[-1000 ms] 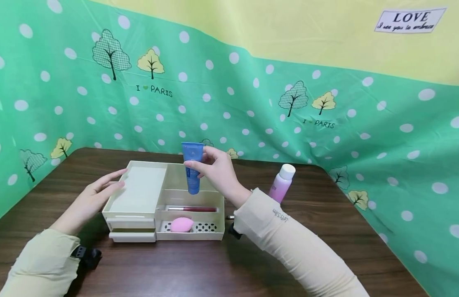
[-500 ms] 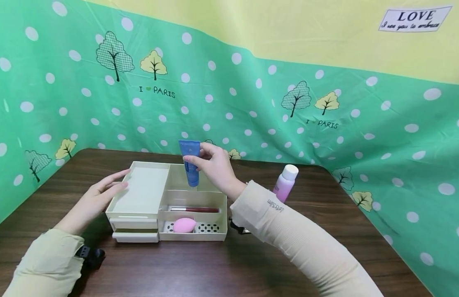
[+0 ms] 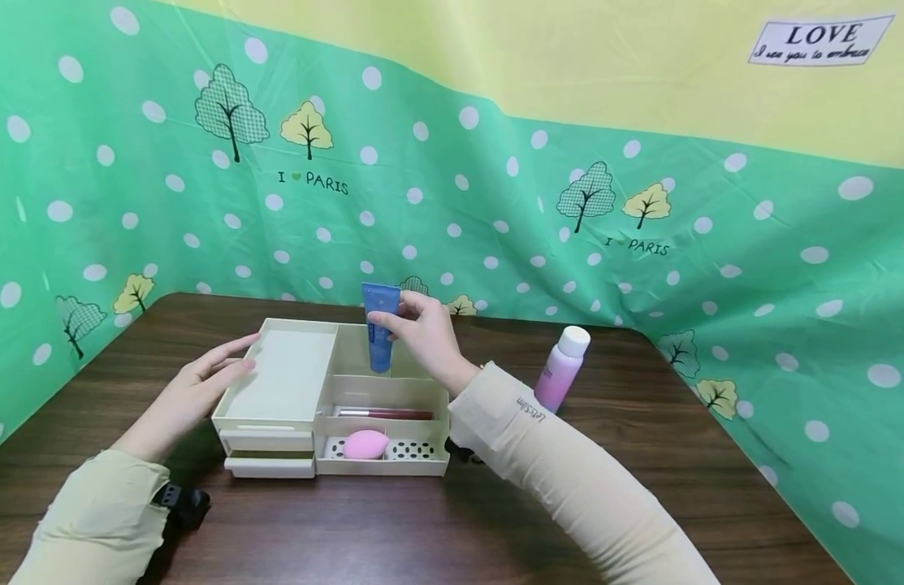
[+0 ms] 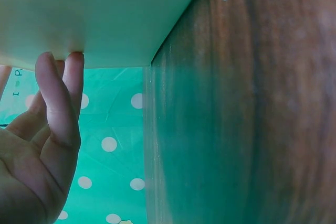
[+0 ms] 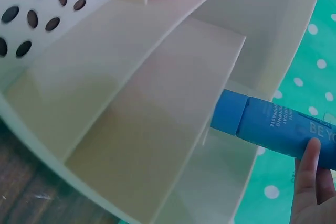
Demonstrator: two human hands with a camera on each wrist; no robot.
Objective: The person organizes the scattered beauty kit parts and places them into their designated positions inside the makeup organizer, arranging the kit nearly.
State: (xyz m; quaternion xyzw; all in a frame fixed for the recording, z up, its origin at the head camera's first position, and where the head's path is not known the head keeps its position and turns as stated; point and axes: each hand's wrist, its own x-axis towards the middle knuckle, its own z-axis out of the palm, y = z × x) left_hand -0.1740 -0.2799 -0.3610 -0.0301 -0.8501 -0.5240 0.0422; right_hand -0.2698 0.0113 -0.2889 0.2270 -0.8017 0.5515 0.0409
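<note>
My right hand (image 3: 426,333) pinches a blue squeeze tube (image 3: 379,345), cap down, at the back compartment of a cream desktop organizer (image 3: 276,374). In the right wrist view the tube's cap (image 5: 229,112) is beside the rear divider; how deep it reaches is unclear. With its fingers extended, my left hand (image 3: 192,390) touches the organizer's left side wall (image 4: 105,19). A slim item with a dark red handle (image 3: 393,414) lies in the middle compartment. The front compartment, with a perforated floor, holds a pink makeup sponge (image 3: 365,444).
A pink bottle with a white cap (image 3: 561,370) stands on the brown wooden table (image 3: 335,536), right of the organizer. The organizer's lower-left drawer (image 3: 270,468) juts out slightly. Behind the table hangs a green dotted cloth (image 3: 481,203).
The blue tube rises slightly, then lowers a little, shifting slightly left relative to the organizer. My left hand keeps its place at the side wall. The view shifts slightly.
</note>
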